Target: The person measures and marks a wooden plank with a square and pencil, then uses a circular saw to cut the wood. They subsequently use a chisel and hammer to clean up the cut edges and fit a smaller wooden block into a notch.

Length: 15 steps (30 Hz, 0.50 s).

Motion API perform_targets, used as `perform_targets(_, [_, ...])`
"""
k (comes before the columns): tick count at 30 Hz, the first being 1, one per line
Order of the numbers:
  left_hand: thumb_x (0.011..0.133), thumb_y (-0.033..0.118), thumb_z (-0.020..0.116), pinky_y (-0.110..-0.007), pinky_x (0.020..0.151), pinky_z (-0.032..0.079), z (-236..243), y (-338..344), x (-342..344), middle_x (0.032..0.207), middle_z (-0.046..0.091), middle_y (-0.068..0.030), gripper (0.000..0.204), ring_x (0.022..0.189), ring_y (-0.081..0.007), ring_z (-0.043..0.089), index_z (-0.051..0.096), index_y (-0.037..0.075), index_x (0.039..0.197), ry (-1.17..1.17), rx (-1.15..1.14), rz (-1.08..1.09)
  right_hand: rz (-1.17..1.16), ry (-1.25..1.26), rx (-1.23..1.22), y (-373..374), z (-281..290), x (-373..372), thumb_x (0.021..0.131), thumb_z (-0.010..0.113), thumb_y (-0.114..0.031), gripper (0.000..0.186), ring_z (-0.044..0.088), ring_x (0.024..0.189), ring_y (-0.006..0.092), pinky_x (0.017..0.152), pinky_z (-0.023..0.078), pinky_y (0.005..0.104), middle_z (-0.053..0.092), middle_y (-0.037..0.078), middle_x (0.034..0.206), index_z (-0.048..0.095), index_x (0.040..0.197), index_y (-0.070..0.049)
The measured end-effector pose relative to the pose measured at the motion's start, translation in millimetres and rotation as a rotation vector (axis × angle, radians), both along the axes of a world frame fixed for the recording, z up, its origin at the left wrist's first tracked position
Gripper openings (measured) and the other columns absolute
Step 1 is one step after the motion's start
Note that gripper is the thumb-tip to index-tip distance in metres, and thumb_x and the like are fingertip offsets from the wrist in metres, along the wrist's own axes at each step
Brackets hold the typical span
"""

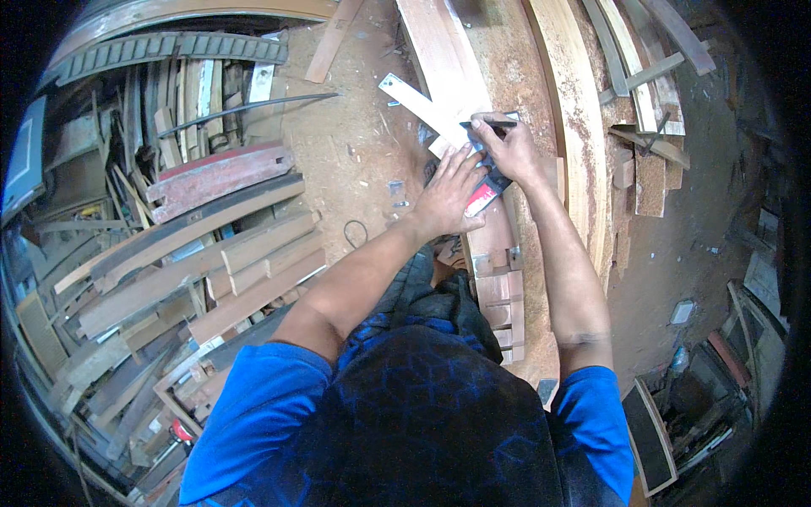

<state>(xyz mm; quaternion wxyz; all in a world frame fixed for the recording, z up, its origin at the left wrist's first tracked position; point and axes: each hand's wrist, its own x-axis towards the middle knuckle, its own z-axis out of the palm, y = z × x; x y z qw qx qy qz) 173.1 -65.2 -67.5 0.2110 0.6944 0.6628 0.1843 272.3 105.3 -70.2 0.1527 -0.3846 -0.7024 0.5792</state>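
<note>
A pale wooden board [446, 55] runs away from me at the upper middle. Across it slants a flat, light-coloured ruler [414, 103], its near part hidden by my hands. My left hand [450, 193] lies flat over the near end of the ruler, fingers stretched out. Closed around a black pen [500, 124], my right hand [511, 156] rests just right of the left fingertips, above the board. Beneath both hands is a red and black flat item [483, 196], mostly covered, whose kind I cannot make out.
Stacked planks and curved wood pieces [262, 245] fill the left side. Notched wooden blocks [500, 308] stand close by my knees. A long thick plank [583, 144] lies right of my right arm, with more offcuts [650, 169] beyond. A black-panelled frame [650, 435] sits lower right.
</note>
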Motion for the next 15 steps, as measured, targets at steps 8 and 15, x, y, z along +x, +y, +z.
perform_targets(8, [0.073,0.043,0.08,-0.06,0.125,0.019,-4,-1,1,0.157,0.035,-0.0215,0.089,0.151,-0.0436,0.025,0.047,0.002,0.145,-0.012,-0.007,0.009,0.17,-0.157,0.121,3,44,68,0.099,0.067,-0.023,0.025,0.075,0.097,0.0262,0.085,0.057,0.0363,0.077,0.016,0.105,0.077,0.11,-0.003])
perform_targets(15, [0.071,0.044,0.083,-0.06,0.126,0.018,-1,-2,-3,0.157,0.036,-0.0216,0.092,0.153,-0.0429,0.024,0.047,0.003,0.146,-0.041,-0.029,0.0,0.355,-0.326,0.315,14,53,39,0.098,0.064,-0.026,0.029,0.073,0.087,0.0386,0.079,0.056,0.0448,0.073,0.023,0.093,0.074,0.103,0.001])
